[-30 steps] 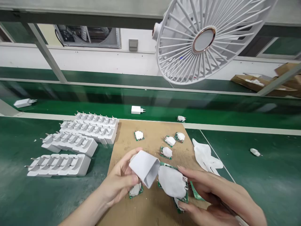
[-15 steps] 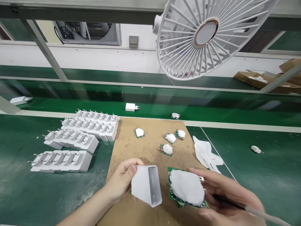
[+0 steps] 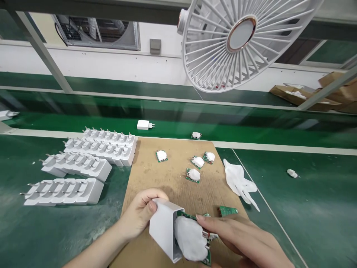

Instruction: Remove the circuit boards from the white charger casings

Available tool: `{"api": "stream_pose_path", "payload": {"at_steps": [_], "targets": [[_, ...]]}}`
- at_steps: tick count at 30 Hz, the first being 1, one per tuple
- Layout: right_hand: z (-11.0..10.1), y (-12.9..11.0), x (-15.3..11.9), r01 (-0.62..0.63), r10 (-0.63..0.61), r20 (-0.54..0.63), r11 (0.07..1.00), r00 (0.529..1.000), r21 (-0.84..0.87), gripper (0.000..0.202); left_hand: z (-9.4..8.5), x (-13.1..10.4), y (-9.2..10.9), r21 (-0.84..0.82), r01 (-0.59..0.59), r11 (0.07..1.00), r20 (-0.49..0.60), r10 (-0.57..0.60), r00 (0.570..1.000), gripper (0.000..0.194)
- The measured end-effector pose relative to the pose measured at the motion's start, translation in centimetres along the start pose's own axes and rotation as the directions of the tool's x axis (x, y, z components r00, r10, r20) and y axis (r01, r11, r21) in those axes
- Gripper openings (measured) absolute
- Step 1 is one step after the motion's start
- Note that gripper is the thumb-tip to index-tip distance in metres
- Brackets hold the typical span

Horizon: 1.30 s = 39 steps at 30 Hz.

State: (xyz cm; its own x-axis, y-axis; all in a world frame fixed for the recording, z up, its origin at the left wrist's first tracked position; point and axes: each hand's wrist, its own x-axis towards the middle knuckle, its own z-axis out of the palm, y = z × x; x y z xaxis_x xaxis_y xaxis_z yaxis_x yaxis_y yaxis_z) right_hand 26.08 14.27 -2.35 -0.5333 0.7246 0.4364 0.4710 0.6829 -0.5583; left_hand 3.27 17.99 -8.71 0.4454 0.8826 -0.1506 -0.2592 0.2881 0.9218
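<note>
My left hand [image 3: 142,212] grips a white plastic housing [image 3: 163,227] by its closed end, its open end facing right. My right hand [image 3: 240,238] holds a green circuit board with a lump of white putty [image 3: 191,238], whose left edge is inside the housing's mouth. Its lower fingers are partly out of view. Behind my right hand, a bare-looking green board [image 3: 228,211] lies on the brown board [image 3: 150,178]. Further back on that board are several putty-covered circuit boards [image 3: 194,175].
Rows of white housings with pins [image 3: 64,190] stand at the left. A white glove [image 3: 240,180] lies right of the brown board. Behind, a green belt [image 3: 173,128] carries a white plug adapter [image 3: 143,124] and a putty-covered board [image 3: 196,135]. A white fan [image 3: 241,35] hangs above.
The putty-covered board has moved left, partly into the housing. A green board now shows behind my right hand. The dark and white tool at my right hand is no longer visible. The view has shifted slightly.
</note>
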Motion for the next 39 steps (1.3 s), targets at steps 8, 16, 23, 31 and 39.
{"api": "stream_pose_path", "payload": {"at_steps": [8, 16, 23, 31, 39], "targets": [[-0.2, 0.1, 0.5, 0.085, -0.084, 0.043, 0.996, 0.995, -0.019, 0.039, -0.2, -0.1, -0.2, 0.038, -0.005, 0.999, 0.010, 0.004, 1.000, 0.063], [-0.2, 0.3, 0.4, 0.090, -0.088, 0.031, 0.995, 0.996, -0.040, 0.041, -0.2, -0.1, -0.1, 0.074, -0.034, 0.997, 0.009, 0.033, 0.999, 0.061], [-0.5, 0.2, 0.3, 0.067, -0.064, 0.084, 0.997, 0.994, -0.038, 0.044, -0.1, -0.2, 0.1, 0.056, -0.024, 0.998, 0.011, 0.023, 1.000, 0.060], [-0.6, 0.3, 0.4, 0.071, -0.066, 0.100, 0.997, 0.993, -0.043, 0.049, -0.1, 0.0, -0.2, 0.022, -0.001, 1.000, 0.010, 0.001, 1.000, 0.059], [-1.1, -0.1, 0.8, 0.063, -0.058, 0.134, 0.997, 0.989, -0.034, 0.054, 0.0, 0.0, -0.2, 0.013, 0.013, 1.000, -0.024, -0.012, 1.000, 0.060]]}}
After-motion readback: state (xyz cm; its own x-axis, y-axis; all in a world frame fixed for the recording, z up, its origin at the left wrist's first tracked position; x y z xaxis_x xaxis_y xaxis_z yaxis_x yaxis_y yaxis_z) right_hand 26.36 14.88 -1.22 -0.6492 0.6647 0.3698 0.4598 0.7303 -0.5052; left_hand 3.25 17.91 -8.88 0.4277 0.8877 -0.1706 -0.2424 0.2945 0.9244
